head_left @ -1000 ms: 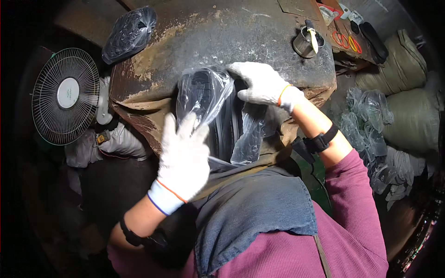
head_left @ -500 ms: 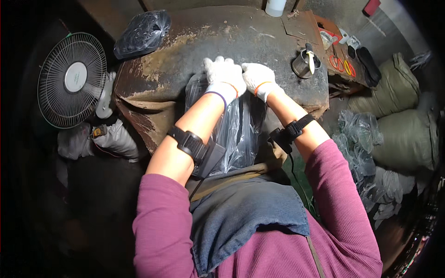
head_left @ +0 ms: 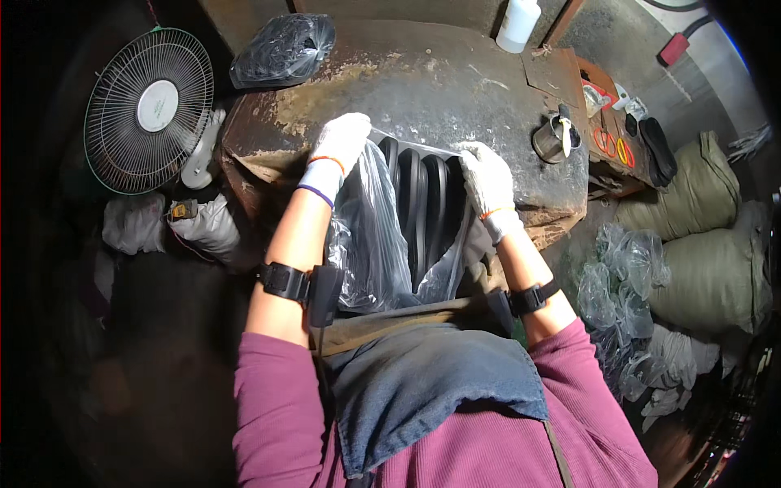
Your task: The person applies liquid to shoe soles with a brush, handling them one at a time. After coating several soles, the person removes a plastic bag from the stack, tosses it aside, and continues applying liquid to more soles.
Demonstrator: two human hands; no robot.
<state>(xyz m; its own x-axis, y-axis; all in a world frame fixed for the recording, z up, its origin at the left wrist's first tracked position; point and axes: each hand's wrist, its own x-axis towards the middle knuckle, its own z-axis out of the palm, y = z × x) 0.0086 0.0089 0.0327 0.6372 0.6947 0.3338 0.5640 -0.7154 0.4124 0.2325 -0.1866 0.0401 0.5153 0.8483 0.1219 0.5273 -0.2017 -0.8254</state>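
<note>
A clear plastic bag (head_left: 358, 232) rests at the table's near edge, against my lap. Its mouth is spread wide, the far rim drawn taut between my gloved hands. Inside stand several long black pieces with rounded edges (head_left: 417, 203), side by side; they look like shoe soles, though their kind is not certain. My left hand (head_left: 343, 140), in a white knit glove, is closed on the bag's left rim. At the right rim, my right hand (head_left: 490, 183), gloved alike, grips the plastic with its fingers bent. The bag's bottom is partly hidden by folds.
Another filled plastic bag (head_left: 283, 50) lies at the table's (head_left: 423, 89) far left corner. On its right stand a metal cup (head_left: 550, 143) with a brush and a bottle (head_left: 517, 26). Scissors (head_left: 604, 140) lie farther right. A fan (head_left: 150, 110) stands left; sacks (head_left: 708, 264) fill the right side.
My hands, close together at the bag's far end before, have moved apart and nearer to me. The bag's mouth is now pulled open, showing the black pieces. The view has shifted slightly.
</note>
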